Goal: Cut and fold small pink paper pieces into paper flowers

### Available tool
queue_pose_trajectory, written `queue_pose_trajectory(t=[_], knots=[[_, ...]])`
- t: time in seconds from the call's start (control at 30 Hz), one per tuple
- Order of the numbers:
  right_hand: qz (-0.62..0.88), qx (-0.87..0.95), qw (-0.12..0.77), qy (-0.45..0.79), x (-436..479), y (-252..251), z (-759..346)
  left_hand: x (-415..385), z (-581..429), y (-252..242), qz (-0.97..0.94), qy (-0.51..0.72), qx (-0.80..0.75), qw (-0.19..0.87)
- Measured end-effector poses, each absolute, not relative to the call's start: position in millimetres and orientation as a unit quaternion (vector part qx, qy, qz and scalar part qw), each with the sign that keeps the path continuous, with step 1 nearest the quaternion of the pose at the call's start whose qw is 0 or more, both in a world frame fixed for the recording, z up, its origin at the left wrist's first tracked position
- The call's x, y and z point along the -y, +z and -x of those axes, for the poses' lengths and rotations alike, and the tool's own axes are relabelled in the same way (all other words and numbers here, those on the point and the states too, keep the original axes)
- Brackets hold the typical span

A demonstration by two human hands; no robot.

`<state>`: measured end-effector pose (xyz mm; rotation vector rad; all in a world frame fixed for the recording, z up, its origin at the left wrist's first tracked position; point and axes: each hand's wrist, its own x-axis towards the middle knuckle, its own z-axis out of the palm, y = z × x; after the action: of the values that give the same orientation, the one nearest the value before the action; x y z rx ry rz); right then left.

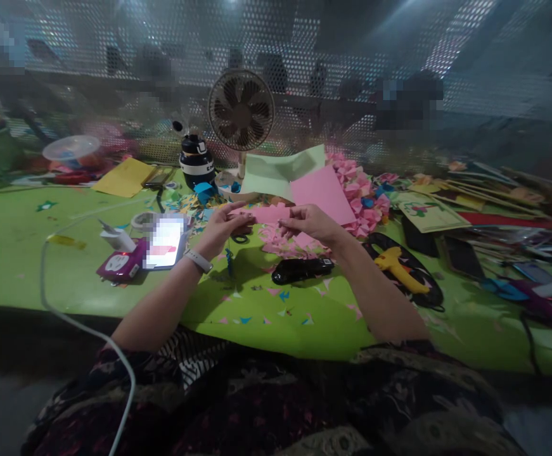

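A strip of pink paper (270, 214) with a notched edge stretches between my two hands above the green table (276, 335). My left hand (224, 229) pinches its left end, with a pale watch band on the wrist. At the right end, the fingers of my right hand (310, 223) are closed on the paper. Below and between my hands lie pink paper scraps (280, 242) and a black stapler-like tool (301, 270). Dark scissor handles (240, 239) show just under my left hand. A pink sheet (323, 193) and a pale green sheet (280, 174) lie behind.
Left of my arm are a lit phone (164, 244) and a purple device (121, 263). A fan (241, 111) and a black bottle (196, 163) stand at the back. A yellow glue gun (402, 269) lies on the right. A white cable (85, 329) hangs over the front edge.
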<state>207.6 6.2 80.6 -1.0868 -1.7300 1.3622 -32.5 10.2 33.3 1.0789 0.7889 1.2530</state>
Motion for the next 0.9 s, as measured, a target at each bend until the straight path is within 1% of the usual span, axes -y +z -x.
queue_pose_trajectory(t=[0.1,0.23,0.33,0.63,0.73,0.8,0.9], knots=[[0.421,0.658,0.324,0.534,-4.9,76.1,-202.1,-5.5,27.4,31.9,-0.472,0.52,-0.336,0.627],[0.442,0.641,0.328,0.535,-1.1,69.0,-190.7,0.0,21.0,28.5,-0.523,0.498,-0.323,0.612],[0.445,0.617,0.338,0.554,2.4,68.6,-185.6,0.8,19.5,27.3,-0.534,0.507,-0.313,0.601],[0.431,0.626,0.292,0.581,-3.6,80.1,-204.5,-4.6,22.8,26.7,-0.51,0.522,-0.335,0.596],[0.444,0.646,0.286,0.552,-9.4,80.3,-216.2,-6.4,24.9,26.1,-0.506,0.52,-0.334,0.602],[0.441,0.677,0.309,0.502,-11.9,79.9,-221.4,-7.1,26.7,25.9,-0.508,0.505,-0.334,0.613],[0.391,0.747,0.336,0.42,-13.4,78.1,-222.5,-6.8,29.1,26.7,-0.506,0.459,-0.332,0.65]])
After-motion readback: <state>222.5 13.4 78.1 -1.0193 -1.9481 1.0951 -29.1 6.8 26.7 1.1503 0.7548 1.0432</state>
